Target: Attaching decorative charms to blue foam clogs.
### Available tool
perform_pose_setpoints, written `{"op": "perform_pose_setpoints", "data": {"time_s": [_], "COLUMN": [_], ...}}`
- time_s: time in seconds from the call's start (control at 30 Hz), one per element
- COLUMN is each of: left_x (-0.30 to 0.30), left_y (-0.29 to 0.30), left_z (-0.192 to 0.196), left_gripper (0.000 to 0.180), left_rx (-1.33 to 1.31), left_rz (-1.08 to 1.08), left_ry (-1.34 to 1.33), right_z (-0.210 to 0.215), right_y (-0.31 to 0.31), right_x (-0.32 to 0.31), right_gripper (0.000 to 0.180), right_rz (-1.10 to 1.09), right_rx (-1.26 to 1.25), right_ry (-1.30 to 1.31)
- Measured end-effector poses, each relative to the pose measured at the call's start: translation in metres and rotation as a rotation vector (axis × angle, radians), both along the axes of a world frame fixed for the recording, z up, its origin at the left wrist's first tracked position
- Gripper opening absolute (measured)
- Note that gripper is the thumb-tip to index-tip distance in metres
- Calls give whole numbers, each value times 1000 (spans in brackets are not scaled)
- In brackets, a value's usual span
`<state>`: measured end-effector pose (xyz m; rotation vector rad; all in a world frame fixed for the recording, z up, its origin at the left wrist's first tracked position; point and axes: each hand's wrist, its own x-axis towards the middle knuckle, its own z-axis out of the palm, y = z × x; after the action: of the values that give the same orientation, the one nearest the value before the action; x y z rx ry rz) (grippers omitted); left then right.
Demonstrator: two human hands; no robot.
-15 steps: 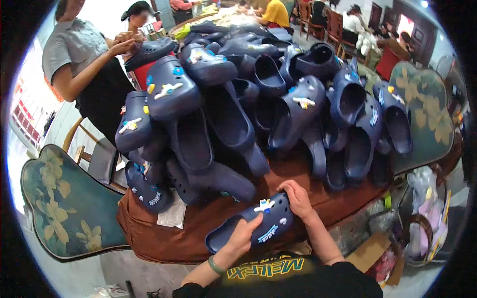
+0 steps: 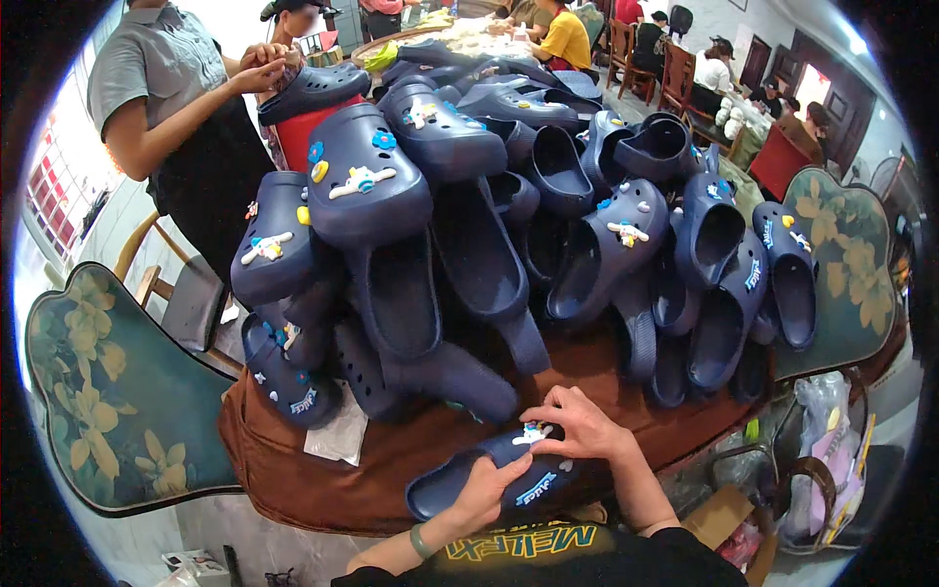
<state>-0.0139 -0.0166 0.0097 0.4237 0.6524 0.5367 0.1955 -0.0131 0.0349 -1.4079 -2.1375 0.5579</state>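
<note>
1. On the left of the desk (image 2: 675, 426), a dark blue shoe (image 2: 276, 215) is seen in the big pile, with charms already put on.
2. The near end of the loose shoe (image 2: 550, 468) is held by the left hand (image 2: 489, 489). The thumb is laid on top; the other fingers are mostly hidden. The arm is reached in from below.
3. The loose shoe is kept in front of the pile, close to the body, tilted with its toe to the right. A blue charm (image 2: 536, 487) and a white charm (image 2: 531, 433) are on it, so it looks mostly done. What is left cannot be told.
4. The right hand (image 2: 579, 426) is arched over the toe. Its thumb and pointing finger are pinched close at the white charm; whether that is pushed all the way in cannot be seen.
5. On the right, another shoe (image 2: 790, 284) is seen with charms on.
</note>
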Motion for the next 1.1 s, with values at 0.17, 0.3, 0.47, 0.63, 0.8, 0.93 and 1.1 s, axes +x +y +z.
{"op": "perform_pose_setpoints", "data": {"time_s": [0.17, 0.3, 0.47, 0.63, 0.8, 0.93, 1.1], "left_x": [0, -4, -6, -4, -4, -4, -1], "left_y": [2, 5, 6, 5, 6, 4, 2], "left_z": [-1, -7, -14, -16, -10, -7, 13], "left_gripper": [32, 31, 31, 30, 33, 34, 33], "left_rx": [-20, -96, -101, -123, -134, -46, 102], "left_rz": [12, 2, 10, 29, -21, -22, -92], "left_ry": [-1, -68, -49, -44, -74, -37, 76], "right_z": [6, 3, -3, -12, -19, -13, -36], "right_y": [7, 8, 8, 8, 12, 11, 6], "right_x": [9, 5, -11, -18, -23, -23, -4], "right_gripper": [54, 49, 32, 24, 24, 26, 23], "right_rz": [196, 205, 128, 75, -74, -113, -194], "right_rx": [-61, -56, 66, 193, 127, 161, 210], "right_ry": [-60, -105, -269, -265, -201, -161, 267]}}
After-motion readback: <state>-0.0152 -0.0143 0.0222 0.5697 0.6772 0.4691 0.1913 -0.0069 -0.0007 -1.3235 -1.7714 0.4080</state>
